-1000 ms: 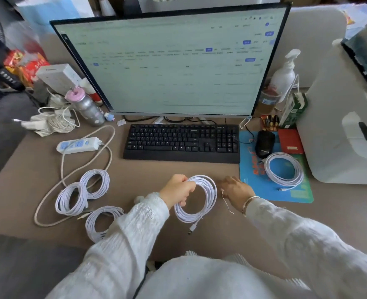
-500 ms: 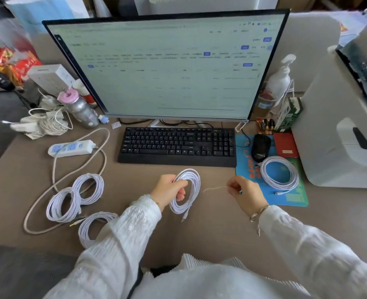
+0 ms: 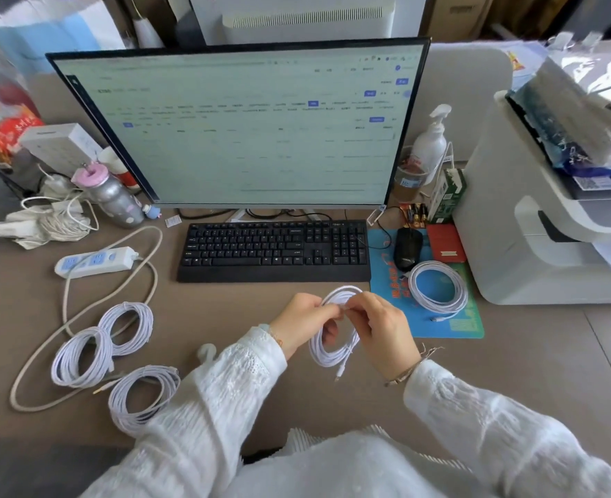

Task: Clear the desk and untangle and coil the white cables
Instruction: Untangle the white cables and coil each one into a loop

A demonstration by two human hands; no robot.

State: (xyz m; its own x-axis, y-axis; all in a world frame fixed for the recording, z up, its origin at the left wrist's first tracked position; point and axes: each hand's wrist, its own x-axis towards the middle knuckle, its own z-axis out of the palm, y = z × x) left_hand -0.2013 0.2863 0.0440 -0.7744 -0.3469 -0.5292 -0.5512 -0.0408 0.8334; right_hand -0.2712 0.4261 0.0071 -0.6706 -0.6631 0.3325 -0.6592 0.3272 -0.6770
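Both our hands, left (image 3: 302, 323) and right (image 3: 381, 330), pinch the coiled white cable (image 3: 332, 348) above the worktop (image 3: 246, 310), seemingly tying it; next, set it beside the finished coils (image 3: 81, 357).

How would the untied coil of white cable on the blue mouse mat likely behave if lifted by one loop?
The coil would probably sag and spill, since no tie shows. It looks thin, so likely light and floppy. Its loose plug end may dangle.

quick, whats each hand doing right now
Left hand: grips the white cable coil.
Right hand: pinches the same coil near its top.
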